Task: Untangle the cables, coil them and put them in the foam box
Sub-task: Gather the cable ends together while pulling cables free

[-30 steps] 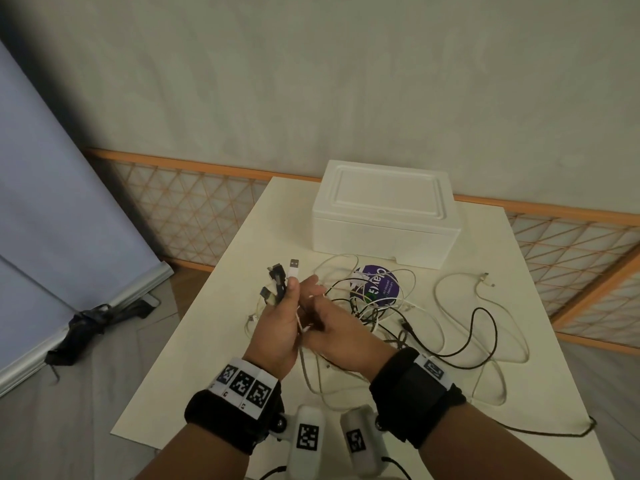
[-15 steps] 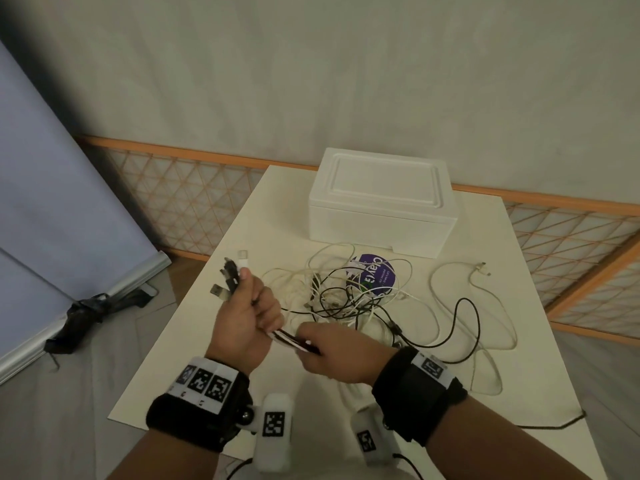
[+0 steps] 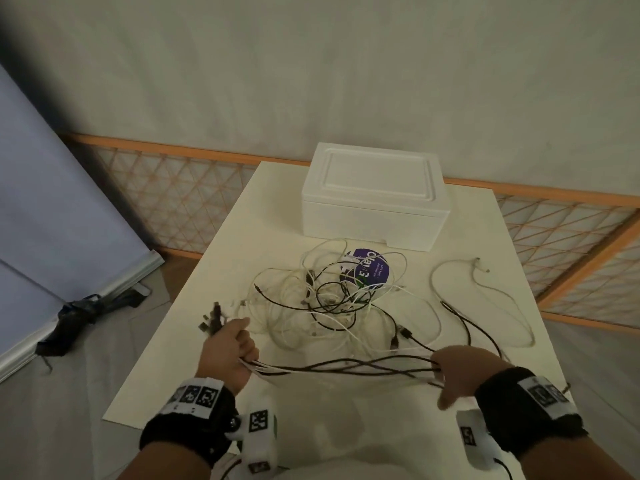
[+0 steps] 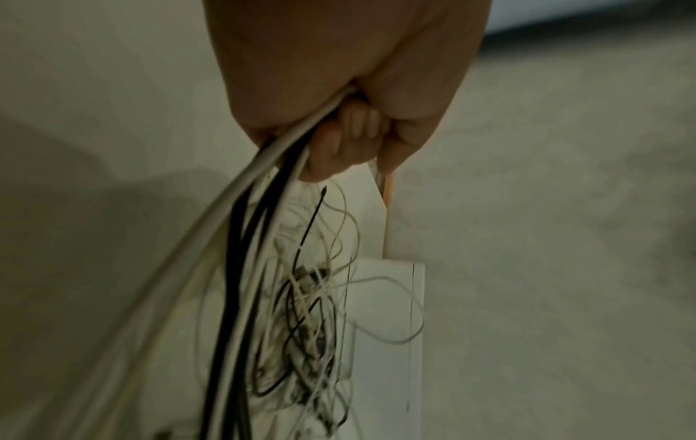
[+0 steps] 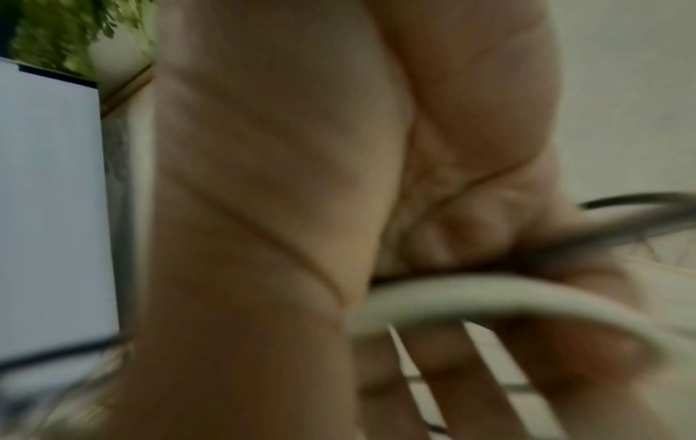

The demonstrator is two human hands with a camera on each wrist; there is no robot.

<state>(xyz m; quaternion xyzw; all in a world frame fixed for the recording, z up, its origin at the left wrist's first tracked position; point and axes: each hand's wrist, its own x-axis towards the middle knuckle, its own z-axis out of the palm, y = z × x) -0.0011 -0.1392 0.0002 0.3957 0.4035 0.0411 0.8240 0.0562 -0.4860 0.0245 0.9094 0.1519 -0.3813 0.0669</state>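
Observation:
A tangle of black and white cables lies mid-table on the cream table, in front of the closed white foam box. My left hand grips a bundle of cable ends, and the plugs stick out above its fist. In the left wrist view the same hand is curled round white and black cables. My right hand holds that bundle further along, at the near right. The strands stretch between both hands. The right wrist view is blurred; its fingers curl over a white cable.
A purple round sticker or disc lies under the tangle near the box. A loose white cable loops at the right. An orange lattice rail runs behind the table. A dark object lies on the floor at left.
My hands have drawn apart: the left moved left with the plug ends, the right slid far to the right along the bundle, stretching the strands out between them.

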